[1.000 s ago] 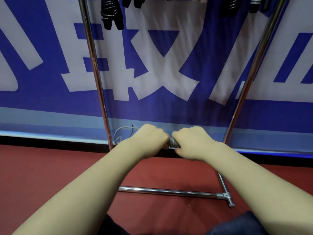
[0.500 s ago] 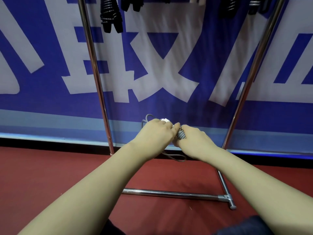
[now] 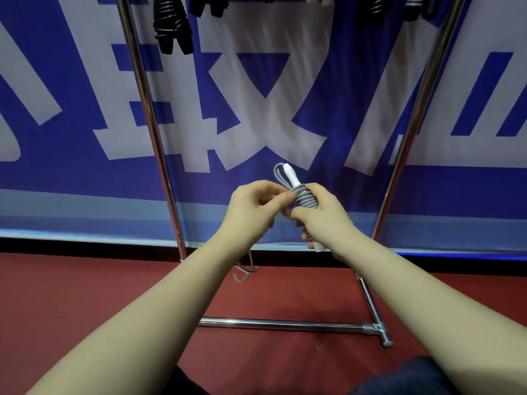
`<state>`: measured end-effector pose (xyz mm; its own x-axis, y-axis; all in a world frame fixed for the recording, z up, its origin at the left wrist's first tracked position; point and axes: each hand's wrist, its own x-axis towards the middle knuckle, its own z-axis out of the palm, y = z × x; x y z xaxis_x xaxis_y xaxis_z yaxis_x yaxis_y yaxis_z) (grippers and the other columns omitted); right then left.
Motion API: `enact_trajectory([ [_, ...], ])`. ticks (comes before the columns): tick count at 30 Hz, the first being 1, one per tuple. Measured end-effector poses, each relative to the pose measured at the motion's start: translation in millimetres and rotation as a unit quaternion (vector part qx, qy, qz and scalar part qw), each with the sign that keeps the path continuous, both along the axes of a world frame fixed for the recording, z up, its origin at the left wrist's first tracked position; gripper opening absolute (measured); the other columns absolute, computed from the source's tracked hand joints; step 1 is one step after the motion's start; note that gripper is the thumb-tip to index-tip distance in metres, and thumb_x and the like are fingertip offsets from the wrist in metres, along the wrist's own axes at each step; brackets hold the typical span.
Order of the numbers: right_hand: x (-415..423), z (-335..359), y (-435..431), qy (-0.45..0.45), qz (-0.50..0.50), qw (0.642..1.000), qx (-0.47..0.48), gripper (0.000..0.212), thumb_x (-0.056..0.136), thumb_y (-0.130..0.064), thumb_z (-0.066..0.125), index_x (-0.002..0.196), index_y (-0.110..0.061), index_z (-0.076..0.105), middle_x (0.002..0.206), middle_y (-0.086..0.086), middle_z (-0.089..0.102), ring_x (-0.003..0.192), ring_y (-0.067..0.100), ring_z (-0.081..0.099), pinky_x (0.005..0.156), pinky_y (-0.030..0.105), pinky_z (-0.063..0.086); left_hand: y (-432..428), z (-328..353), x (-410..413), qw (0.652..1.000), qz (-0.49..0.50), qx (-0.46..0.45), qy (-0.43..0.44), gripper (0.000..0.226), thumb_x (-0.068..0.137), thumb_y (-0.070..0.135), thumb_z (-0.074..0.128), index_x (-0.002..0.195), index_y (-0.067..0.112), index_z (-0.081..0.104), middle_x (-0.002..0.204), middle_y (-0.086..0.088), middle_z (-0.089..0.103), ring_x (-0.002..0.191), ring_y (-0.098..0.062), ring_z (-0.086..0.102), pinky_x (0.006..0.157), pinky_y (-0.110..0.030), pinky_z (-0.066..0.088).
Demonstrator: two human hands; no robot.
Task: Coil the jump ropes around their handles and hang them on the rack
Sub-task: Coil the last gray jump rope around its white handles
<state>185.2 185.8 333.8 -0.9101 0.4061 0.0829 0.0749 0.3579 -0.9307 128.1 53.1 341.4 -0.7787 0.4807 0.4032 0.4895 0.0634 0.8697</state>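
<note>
Curled right hand [image 3: 325, 220] fingers [image 3: 315, 191] round white plastic jump-rope handles [image 3: 291, 173], clamping grey cord coils [image 3: 306, 200]; pinched loose strand [image 3: 245, 270] in left hand [image 3: 251, 209] fingertips [image 3: 289, 197], likely for winding tension.

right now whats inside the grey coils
A white handle: its tip sticks out above the coils and an end shows below the right hand. The middle is hidden by coils and hand, so one handle or two cannot be told.
</note>
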Motion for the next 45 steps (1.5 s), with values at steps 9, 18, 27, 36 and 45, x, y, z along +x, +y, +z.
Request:
enact_trajectory([
  [9, 13, 17, -6, -0.034, 0.098, 0.963, -0.247, 0.021, 0.084, -0.036, 0.056, 0.084, -0.015, 0.057, 0.063, 0.013, 0.052, 0.048, 0.023, 0.046, 0.046, 0.027, 0.04, -3, -2, -11, 0.996, 0.011, -0.071, -0.057, 0.039, 0.087, 0.044, 0.067, 0.081, 0.006, 0.062, 0.048, 0.011, 0.052, 0.046, -0.002, 0.042, 0.051, -0.015, 0.037],
  [18, 17, 23, -7, -0.071, 0.169, 0.922, -0.341, 0.048, 0.094, -0.057, 0.043, 0.096, -0.013, 0.062, 0.062, 0.014, 0.051, 0.046, 0.025, 0.048, 0.044, 0.028, 0.042, -16, 12, -1, 0.996, -0.079, -0.012, -0.037, 0.014, 0.096, 0.019, 0.061, 0.101, 0.026, 0.071, 0.077, 0.021, 0.073, 0.076, 0.01, 0.065, 0.074, -0.004, 0.044],
  [27, 20, 35, -11, -0.057, 0.208, 0.902, -0.374, 0.041, 0.097, -0.051, 0.038, 0.088, -0.015, 0.054, 0.063, 0.015, 0.05, 0.045, 0.025, 0.049, 0.042, 0.026, 0.043, -17, 17, -2, 0.982, -0.131, 0.052, -0.13, 0.032, 0.084, 0.039, 0.062, 0.104, 0.017, 0.075, 0.069, 0.009, 0.057, 0.055, -0.009, 0.025, 0.051, -0.017, 0.028],
  [36, 23, 38, -11, -0.051, 0.236, 0.895, -0.375, 0.052, 0.095, -0.052, 0.038, 0.076, -0.012, 0.066, 0.062, 0.016, 0.052, 0.045, 0.027, 0.049, 0.043, 0.028, 0.044, -19, 21, 0, 0.973, -0.145, 0.082, -0.163, 0.018, 0.075, 0.031, 0.068, 0.082, 0.016, 0.075, 0.071, 0.0, 0.061, 0.054, -0.008, 0.031, 0.053, -0.02, 0.026],
  [45, 16, 38, -13, 0.024, 0.181, 0.926, -0.331, 0.046, 0.075, -0.034, 0.062, 0.11, -0.004, 0.055, 0.085, 0.017, 0.056, 0.069, 0.035, 0.062, 0.053, 0.045, 0.055, -11, 21, 0, 0.971, -0.037, 0.144, -0.187, 0.018, 0.088, 0.014, 0.067, 0.071, 0.013, 0.07, 0.046, 0.008, 0.038, 0.046, -0.008, 0.027, 0.047, -0.02, 0.025],
])
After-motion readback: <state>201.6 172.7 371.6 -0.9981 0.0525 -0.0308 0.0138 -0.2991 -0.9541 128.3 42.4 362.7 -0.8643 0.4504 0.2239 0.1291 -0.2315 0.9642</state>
